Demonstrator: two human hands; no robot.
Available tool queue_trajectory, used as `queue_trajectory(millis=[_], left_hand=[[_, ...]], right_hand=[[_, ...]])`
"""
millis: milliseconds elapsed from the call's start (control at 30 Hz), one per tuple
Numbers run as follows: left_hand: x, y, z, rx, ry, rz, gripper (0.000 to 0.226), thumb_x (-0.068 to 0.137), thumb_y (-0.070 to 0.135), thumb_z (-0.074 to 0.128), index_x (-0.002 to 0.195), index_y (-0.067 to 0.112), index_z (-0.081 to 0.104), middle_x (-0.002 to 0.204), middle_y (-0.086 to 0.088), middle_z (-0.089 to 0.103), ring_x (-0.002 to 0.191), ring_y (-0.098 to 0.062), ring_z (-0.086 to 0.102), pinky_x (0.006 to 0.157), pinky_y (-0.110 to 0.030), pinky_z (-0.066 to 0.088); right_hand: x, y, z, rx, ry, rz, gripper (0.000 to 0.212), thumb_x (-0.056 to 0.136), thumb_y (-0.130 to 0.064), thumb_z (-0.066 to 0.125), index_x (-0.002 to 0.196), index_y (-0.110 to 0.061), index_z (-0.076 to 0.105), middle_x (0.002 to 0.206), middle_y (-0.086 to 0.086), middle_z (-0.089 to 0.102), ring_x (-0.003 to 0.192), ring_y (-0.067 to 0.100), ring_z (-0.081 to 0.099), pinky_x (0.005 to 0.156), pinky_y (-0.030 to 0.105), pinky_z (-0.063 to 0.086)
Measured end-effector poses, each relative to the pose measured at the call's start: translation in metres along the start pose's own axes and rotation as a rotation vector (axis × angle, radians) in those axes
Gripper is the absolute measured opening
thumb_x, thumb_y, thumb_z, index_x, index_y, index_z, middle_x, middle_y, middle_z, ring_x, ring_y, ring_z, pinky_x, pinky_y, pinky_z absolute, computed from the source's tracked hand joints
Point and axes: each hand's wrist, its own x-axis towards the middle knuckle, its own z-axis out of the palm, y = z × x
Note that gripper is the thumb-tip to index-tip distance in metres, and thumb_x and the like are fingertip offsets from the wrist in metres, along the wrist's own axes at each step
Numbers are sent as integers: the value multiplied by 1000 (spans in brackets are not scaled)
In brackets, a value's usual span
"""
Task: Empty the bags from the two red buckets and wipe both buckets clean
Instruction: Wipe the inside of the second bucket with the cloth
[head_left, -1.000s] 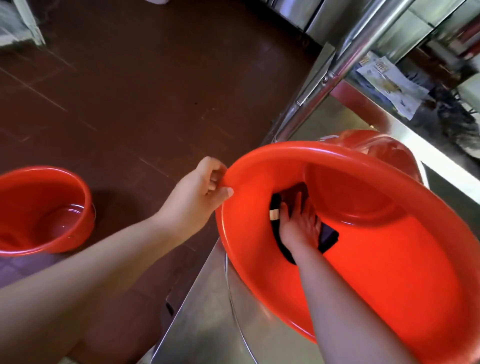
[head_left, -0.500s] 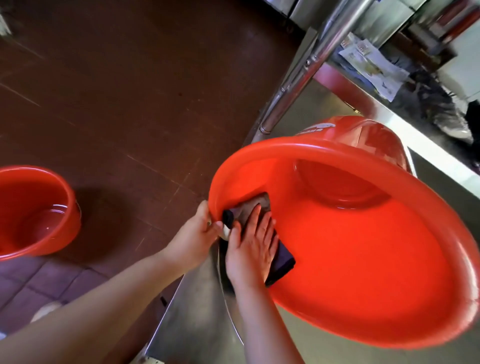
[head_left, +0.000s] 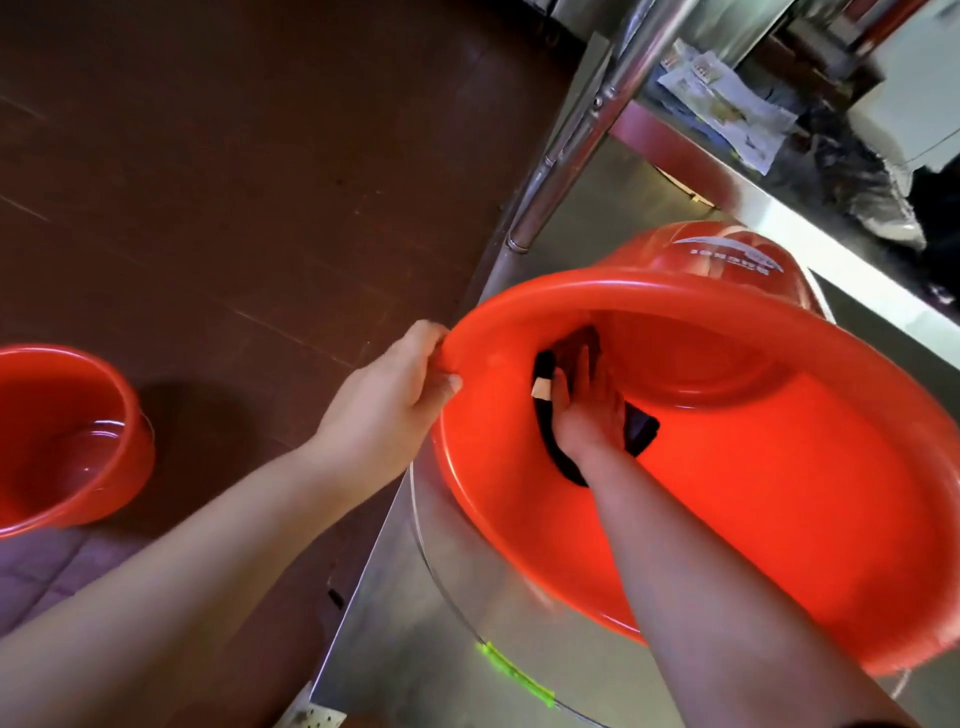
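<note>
1. On the steel counter (head_left: 519, 649) at the right of the view lies a large red bucket (head_left: 779, 493), tipped on its side with its mouth turned toward the camera.
2. At the bucket's near-left rim the left hand (head_left: 389, 400) grips the edge, its fingers (head_left: 431, 338) curled over the outside of the lip and the thumb hooked on the inner side.
3. Inside the bucket the right hand (head_left: 587, 410) presses a dark cloth (head_left: 641, 428) flat against the left inner wall; its fingers are straight and lie close together on the cloth, not pinching it.
4. A small pale tag shows at the cloth's upper-left edge, just beside the right thumb.
5. The bucket's outer base, with pale printed lettering on it, points away toward the far side of the counter.
6. A thin metal handle wire (head_left: 441, 587) curves on the counter just below the bucket's lower rim.
7. A second red bucket (head_left: 62, 441) stands upright on the brown tiled floor (head_left: 234, 182) at the left edge, well apart from the counter, with a shallow pool of water at its bottom.
8. A shiny metal post (head_left: 587, 135) rises from the counter's far corner, and printed papers (head_left: 727, 109) lie on a surface beyond it.
</note>
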Motion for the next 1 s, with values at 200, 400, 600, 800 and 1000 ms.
queue_trajectory(millis=[200,400,600,800,1000], left_hand=[[-14,-20,17,-364,-109,-210,29,91,9,59,114,15,43,101,0,57,90,-13,61,78,-21,50],[-32,-34,35,-191,-175,-222,23,91,12,58,109,7,46,88,-9,62,83,-24,61,81,-47,48],[-35,-23,29,-167,-128,-201,22,87,6,62,93,20,46,79,4,57,70,4,53,65,-17,40],[-17,-10,-8,-66,-44,-122,23,88,17,63,99,28,47,79,4,59,77,-3,58,69,-18,43],[-12,-2,1,-363,0,-171,29,78,21,71,99,36,59,89,14,68,80,-2,65,73,-12,49]], right_hand=[[9,6,5,-77,-27,39,64,99,-50,21,152,-19,6,159,12,6,146,26,7,117,40,7],[-72,-42,19,9,65,14,67,97,-52,21,152,-17,7,158,15,12,145,26,15,117,41,8],[-133,-62,23,90,74,-88,77,84,-58,3,150,-18,3,158,11,13,146,25,10,117,37,4],[-55,-25,13,4,96,-133,68,96,-51,30,152,-16,15,156,12,21,141,27,25,115,37,15],[10,13,14,-59,58,-27,61,99,-48,24,151,-16,16,157,13,17,144,28,17,116,40,10]])
